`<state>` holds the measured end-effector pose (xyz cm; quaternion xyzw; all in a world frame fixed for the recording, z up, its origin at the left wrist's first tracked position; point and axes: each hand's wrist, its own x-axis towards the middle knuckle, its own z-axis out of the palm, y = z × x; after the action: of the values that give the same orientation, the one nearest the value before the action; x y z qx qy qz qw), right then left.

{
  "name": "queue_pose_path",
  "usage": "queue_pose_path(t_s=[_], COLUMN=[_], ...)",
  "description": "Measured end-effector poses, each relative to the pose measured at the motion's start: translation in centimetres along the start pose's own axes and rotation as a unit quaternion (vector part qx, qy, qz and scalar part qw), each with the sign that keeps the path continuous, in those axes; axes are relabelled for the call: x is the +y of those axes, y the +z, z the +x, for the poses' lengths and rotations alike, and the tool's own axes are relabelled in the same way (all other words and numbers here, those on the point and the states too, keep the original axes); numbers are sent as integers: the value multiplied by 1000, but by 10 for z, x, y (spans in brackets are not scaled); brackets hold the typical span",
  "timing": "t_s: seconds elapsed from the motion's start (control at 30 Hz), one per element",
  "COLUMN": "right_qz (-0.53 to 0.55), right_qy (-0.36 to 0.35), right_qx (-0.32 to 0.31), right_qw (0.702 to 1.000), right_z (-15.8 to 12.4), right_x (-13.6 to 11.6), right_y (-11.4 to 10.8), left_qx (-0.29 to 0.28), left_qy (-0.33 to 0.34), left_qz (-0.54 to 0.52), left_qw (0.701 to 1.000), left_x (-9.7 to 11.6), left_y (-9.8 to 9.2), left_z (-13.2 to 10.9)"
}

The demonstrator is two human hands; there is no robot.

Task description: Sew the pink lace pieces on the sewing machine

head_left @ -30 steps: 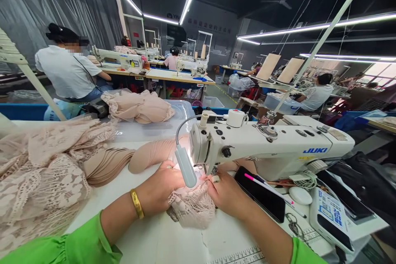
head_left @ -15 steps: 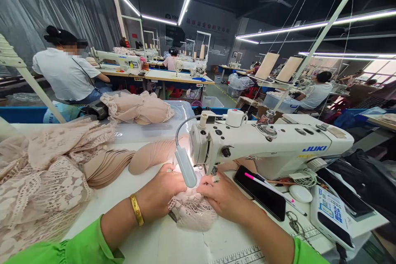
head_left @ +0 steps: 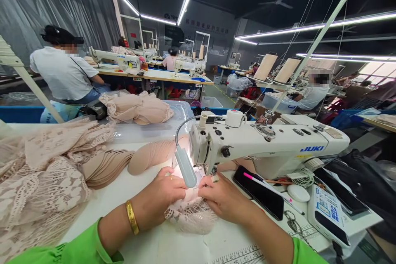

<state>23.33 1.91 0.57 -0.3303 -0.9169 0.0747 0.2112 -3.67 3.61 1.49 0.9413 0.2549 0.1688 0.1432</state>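
A piece of pale pink lace fabric (head_left: 194, 214) lies in front of the needle area of a white sewing machine (head_left: 269, 144). My left hand (head_left: 165, 194), with a gold bracelet at the wrist, grips the left side of this lace with fingers bent. Closed on the right side of the lace is my right hand (head_left: 224, 198), its fingertips near the presser foot. A grey lamp (head_left: 185, 167) on a bendy neck lights the spot and hides part of the needle area and some fingertips.
Stacked beige bra cups (head_left: 107, 169) and a heap of lace (head_left: 46, 173) lie left. Behind them, a clear plastic box lid (head_left: 139, 132) bears more lace cups (head_left: 139, 107). A phone (head_left: 260, 192), a pen (head_left: 272, 192) and a white power bank (head_left: 329, 214) lie right. Several people sit beyond.
My left hand has shifted slightly left and down, with the lace's left edge spread a little outward. My right hand stays almost in place on the lace.
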Motion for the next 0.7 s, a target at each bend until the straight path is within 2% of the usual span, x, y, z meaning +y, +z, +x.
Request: queue_pose_path(t_s=[0.7], right_qz=[-3], right_qy=[19], right_qx=[-21], right_qw=[1000], right_z=[1], right_x=[6], right_y=[4], left_qx=[-30], left_qy=[-23], left_qz=[57], left_qw=[998], left_x=[-10], left_y=[6], left_z=[2])
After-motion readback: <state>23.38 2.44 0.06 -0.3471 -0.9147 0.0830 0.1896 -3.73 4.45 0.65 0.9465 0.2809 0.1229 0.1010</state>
